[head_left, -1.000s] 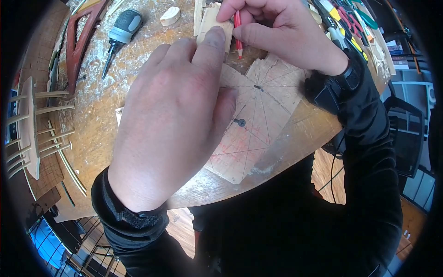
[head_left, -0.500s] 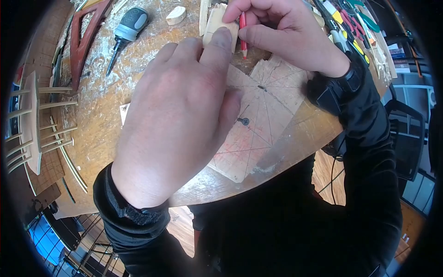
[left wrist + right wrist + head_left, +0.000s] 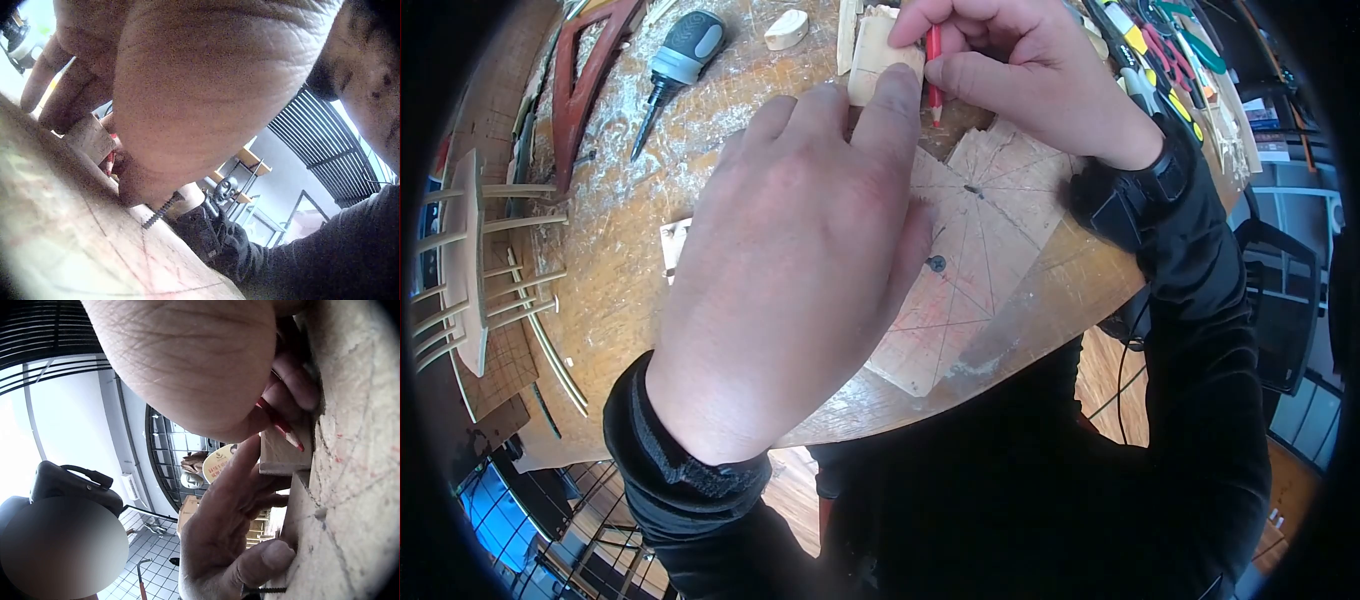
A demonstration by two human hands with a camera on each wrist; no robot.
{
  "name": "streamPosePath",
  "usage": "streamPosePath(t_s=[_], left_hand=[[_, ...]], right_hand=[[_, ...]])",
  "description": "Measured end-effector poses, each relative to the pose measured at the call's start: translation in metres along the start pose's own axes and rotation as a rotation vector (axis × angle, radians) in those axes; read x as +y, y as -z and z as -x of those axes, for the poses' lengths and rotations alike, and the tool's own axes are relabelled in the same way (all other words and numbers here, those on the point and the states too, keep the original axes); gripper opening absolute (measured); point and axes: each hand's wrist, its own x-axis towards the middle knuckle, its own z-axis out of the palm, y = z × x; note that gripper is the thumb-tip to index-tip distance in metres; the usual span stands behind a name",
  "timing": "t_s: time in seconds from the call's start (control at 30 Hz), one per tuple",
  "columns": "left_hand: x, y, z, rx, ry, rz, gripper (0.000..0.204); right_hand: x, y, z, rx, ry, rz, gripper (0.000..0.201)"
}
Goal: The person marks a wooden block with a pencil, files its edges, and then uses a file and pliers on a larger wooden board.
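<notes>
The left hand (image 3: 800,235), unclenched and extended, arches over the left side of a lined board (image 3: 1000,220), touching a wooden block (image 3: 879,48) at the board's far side. Just past the board, the right hand (image 3: 1030,85) pinches a red pencil (image 3: 935,100). Farther, left of the board, lies a screwdriver (image 3: 682,55).

On the worktop (image 3: 615,330), a board (image 3: 960,310) lies nearest the person, a screw (image 3: 937,264) standing in it. Farther back is a wood block (image 3: 887,48), the left hand (image 3: 790,250) at its near end. A pencil (image 3: 934,78) lies just right of the block, between the right hand's (image 3: 1040,85) fingers. Leftward come an offcut (image 3: 787,30), a screwdriver (image 3: 683,60) and a frame (image 3: 572,110); far right, hand tools (image 3: 1152,60).
</notes>
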Motion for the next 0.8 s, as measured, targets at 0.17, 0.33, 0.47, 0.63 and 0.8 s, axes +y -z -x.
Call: streamPosePath(t_s=[0.17, 0.33, 0.47, 0.63, 0.8], left_hand=[[0.0, 0.0, 0.0, -0.01, 0.0, -0.004, 0.065], [0.0, 0.0, 0.0, -0.003, -0.005, -0.009, 0.064], [0.0, 0.0, 0.0, -0.003, -0.003, -0.006, 0.064], [0.0, -0.001, 0.0, 0.005, 0.005, -0.008, 0.064], [0.0, -0.002, 0.0, 0.01, 0.003, -0.012, 0.063]], right_hand=[[-0.001, -0.001, 0.0, 0.003, -0.027, -0.068, 0.02], [-0.002, 0.0, 0.0, 0.002, -0.036, -0.035, 0.02], [0.001, -0.002, 0.0, 0.019, -0.001, -0.004, 0.021], [-0.007, -0.001, 0.0, 0.013, -0.042, 0.016, 0.02], [-0.008, -0.001, 0.001, 0.017, -0.049, -0.006, 0.02]])
